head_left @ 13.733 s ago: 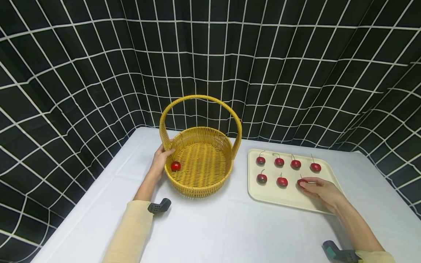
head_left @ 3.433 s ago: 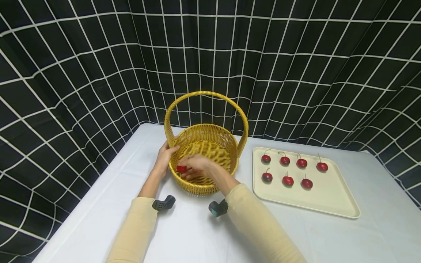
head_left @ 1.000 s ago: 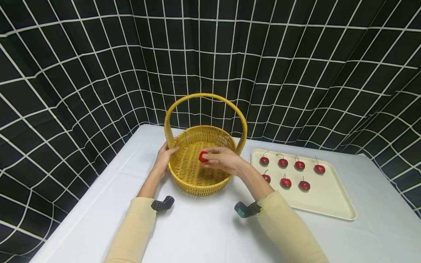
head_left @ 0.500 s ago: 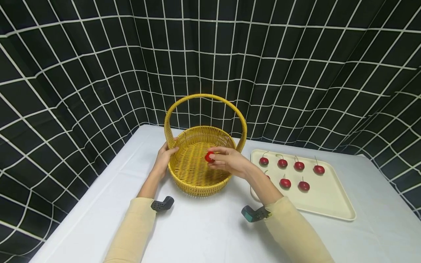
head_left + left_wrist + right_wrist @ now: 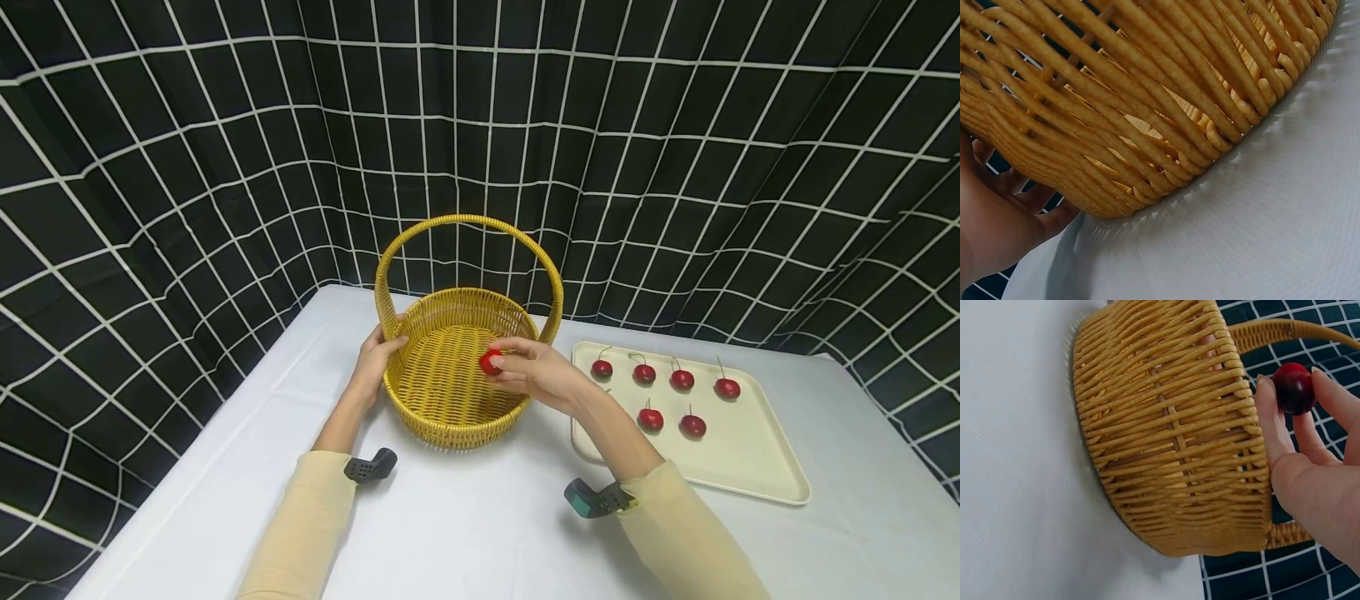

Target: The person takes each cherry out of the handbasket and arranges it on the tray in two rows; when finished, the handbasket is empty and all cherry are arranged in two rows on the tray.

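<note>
A yellow wicker basket [image 5: 450, 435] with a tall arched handle stands on the white table. My left hand [image 5: 369, 365] holds its left side, where the handle meets the rim; the left wrist view shows the fingers against the outer weave [image 5: 1122, 94]. Over the right part of the basket, my right hand [image 5: 551, 377] pinches a red cherry [image 5: 491, 362] between thumb and fingers. In the right wrist view that cherry [image 5: 1294, 389] appears above the rim level, beyond the basket's side. The woven basket floor shows no other cherry.
To the right lies a cream tray [image 5: 742, 479] with several stemmed cherries in two rows, among them a front-row cherry [image 5: 693, 426]. My right forearm covers the tray's left front corner and hides one cherry. A black gridded curtain [image 5: 480, 125] hangs behind the table.
My right hand took the cherry from the basket's left side and has drifted rightward with it, toward the right rim. Earlier it was at a tray cherry. The left hand has kept its hold.
</note>
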Demonstrator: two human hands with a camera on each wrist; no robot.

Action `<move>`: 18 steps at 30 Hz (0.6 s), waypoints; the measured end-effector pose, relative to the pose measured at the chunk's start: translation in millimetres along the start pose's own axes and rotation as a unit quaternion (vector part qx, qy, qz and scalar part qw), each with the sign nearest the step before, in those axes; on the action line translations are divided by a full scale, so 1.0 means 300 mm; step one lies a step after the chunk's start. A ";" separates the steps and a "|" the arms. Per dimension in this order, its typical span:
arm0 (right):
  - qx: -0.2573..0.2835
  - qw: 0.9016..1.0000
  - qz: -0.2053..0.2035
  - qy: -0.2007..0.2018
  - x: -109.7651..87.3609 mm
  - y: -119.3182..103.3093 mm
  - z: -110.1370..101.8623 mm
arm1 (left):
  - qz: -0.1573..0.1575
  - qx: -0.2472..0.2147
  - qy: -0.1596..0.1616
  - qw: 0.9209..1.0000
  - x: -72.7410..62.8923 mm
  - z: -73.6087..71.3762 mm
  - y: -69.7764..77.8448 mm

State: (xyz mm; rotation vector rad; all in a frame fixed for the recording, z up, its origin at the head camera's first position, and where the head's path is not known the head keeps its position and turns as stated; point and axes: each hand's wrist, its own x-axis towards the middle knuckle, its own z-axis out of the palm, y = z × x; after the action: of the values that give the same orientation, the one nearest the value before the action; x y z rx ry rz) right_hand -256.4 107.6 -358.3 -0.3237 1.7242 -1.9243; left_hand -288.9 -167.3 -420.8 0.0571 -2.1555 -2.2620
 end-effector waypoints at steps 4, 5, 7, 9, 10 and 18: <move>-0.013 1.000 -0.012 -0.003 -0.025 0.005 -0.019 | -0.001 0.000 -0.001 1.000 0.000 0.001 0.000; -0.017 1.000 -0.014 -0.003 -0.033 0.006 -0.024 | -0.003 0.001 0.000 1.000 0.000 0.002 0.000; -0.028 1.000 -0.014 0.001 -0.050 0.007 -0.034 | -0.004 0.002 -0.001 1.000 -0.002 0.002 0.000; -0.035 0.999 -0.012 0.007 -0.068 0.008 -0.043 | -0.003 0.004 -0.003 1.000 -0.004 0.002 0.000; -0.041 0.999 -0.010 0.011 -0.079 0.008 -0.048 | -0.003 0.005 -0.003 1.000 -0.005 0.002 0.000; -0.076 0.997 0.002 0.025 -0.162 0.021 -0.085 | 0.003 0.006 -0.006 1.000 -0.005 0.003 -0.003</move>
State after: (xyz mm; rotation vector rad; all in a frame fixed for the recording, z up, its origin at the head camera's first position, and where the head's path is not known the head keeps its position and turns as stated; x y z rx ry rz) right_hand -227.6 154.8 -360.2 -0.3310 1.9062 -1.8173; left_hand -287.4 -166.2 -421.5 0.0371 -2.1732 -2.2518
